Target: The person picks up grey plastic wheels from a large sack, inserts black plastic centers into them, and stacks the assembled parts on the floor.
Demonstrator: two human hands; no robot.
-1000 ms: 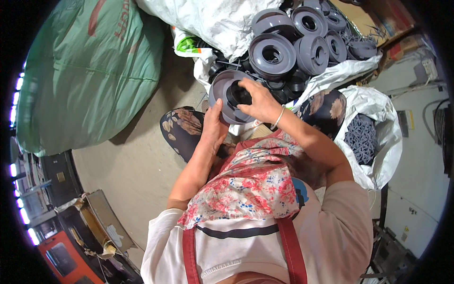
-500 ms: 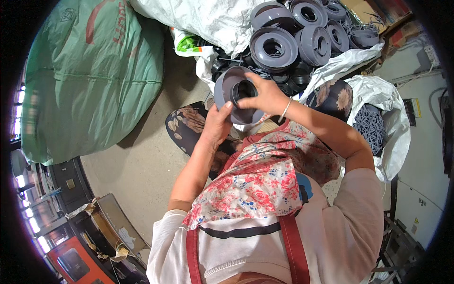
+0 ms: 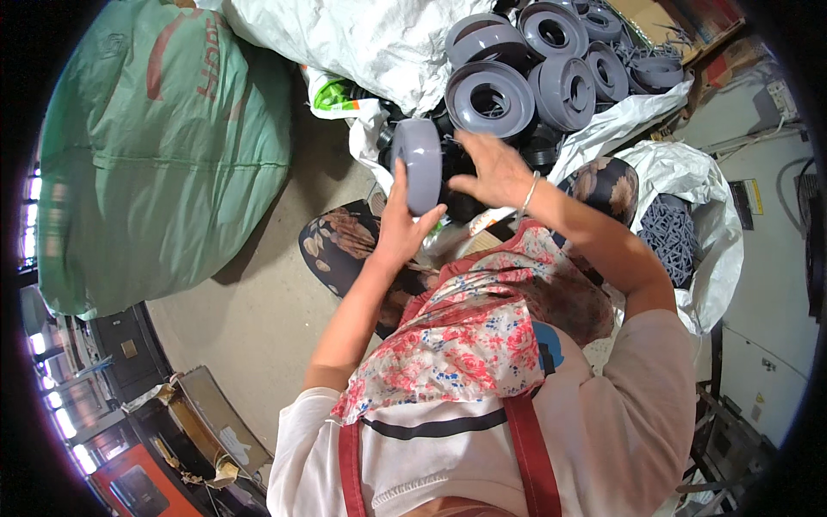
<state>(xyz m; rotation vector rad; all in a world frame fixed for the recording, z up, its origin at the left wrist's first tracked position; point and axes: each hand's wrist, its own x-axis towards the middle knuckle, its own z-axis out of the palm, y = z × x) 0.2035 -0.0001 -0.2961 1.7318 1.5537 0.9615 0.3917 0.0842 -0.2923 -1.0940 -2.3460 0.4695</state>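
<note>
My left hand (image 3: 401,226) holds a round grey plastic part (image 3: 420,164) by its rim, turned so its smooth outer side shows and its inside is hidden. To the right of it, my right hand (image 3: 497,175) is open, thumb and fingers apart, with nothing seen in it. Black plastic rings (image 3: 541,148) lie in the shadow beyond and under that hand, some of them hidden by it. More grey round parts of the same kind (image 3: 489,99) are heaped just past my fingers.
A big green sack (image 3: 172,164) stands at the left, and a white sack (image 3: 362,43) lies at the back. On the right, an open white bag (image 3: 719,233) holds many thin grey plastic pieces (image 3: 668,233). A cardboard box (image 3: 689,26) is at the far right.
The grey part has been turned from showing its open inside to standing on edge. My right hand has come off it and opened to the right; my left hand keeps its hold.
</note>
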